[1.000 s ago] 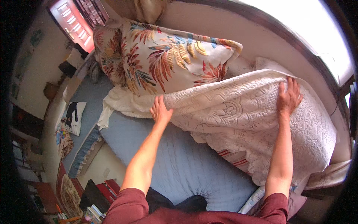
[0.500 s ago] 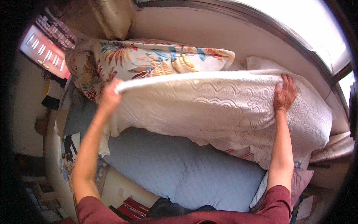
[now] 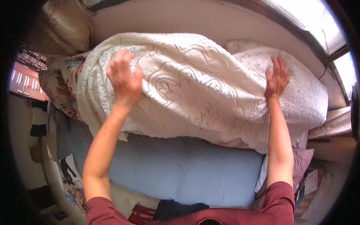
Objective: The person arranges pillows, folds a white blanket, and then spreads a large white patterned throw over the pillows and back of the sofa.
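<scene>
A white quilted bedspread (image 3: 195, 90) with a raised scroll and flower pattern lies across the far side of the bed in loose folds. My left hand (image 3: 125, 77) is over its left part, fingers apart and a little blurred; whether it touches the cloth I cannot tell. On the right, my right hand (image 3: 276, 77) rests flat on the cloth with its fingers stretched out. A floral cushion or folded cloth (image 3: 71, 80) shows past the bedspread's left end; the rest of it is covered.
Blue bedding (image 3: 183, 168) covers the near side of the bed. A mauve pillow (image 3: 302, 161) lies at the right end. Behind the bed runs a pale wall (image 3: 157, 20), with a window (image 3: 318, 22) at upper right. A tan leather-like backrest (image 3: 67, 28) stands at upper left, a red wooden piece (image 3: 142, 213) below.
The bedspread's far edge has gone back over the floral piece, covering most of it. My left hand has let go of that edge and opened. The right hand stays flat on the cloth.
</scene>
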{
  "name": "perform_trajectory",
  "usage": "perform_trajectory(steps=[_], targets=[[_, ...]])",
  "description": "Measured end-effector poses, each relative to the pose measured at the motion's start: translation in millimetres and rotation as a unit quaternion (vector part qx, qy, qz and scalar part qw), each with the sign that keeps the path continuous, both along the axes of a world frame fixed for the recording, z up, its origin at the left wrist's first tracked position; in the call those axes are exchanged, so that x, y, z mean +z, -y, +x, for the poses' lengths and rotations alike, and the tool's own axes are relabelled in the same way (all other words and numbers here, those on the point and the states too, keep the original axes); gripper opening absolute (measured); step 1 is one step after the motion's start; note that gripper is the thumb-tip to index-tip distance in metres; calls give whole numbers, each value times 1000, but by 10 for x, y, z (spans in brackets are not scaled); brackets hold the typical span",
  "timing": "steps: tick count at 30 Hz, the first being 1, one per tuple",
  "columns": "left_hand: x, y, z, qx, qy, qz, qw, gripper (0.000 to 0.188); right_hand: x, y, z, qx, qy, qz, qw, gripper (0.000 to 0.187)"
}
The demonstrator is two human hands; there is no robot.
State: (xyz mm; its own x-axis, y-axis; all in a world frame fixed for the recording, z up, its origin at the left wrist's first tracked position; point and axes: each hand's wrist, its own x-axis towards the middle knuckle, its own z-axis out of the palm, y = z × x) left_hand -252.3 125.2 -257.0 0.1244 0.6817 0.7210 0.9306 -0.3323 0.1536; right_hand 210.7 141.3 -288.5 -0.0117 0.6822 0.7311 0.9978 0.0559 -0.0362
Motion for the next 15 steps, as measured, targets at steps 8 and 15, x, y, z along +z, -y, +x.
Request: perform_trajectory(steps=[8,15], targets=[[-577,96,118,39,-110,-48,992,53,22,-38,-61,24,4,24,999,51],[-556,-106,173,65,-167,-163,970,58,221,76,-115,-23,26,-31,999,50]])
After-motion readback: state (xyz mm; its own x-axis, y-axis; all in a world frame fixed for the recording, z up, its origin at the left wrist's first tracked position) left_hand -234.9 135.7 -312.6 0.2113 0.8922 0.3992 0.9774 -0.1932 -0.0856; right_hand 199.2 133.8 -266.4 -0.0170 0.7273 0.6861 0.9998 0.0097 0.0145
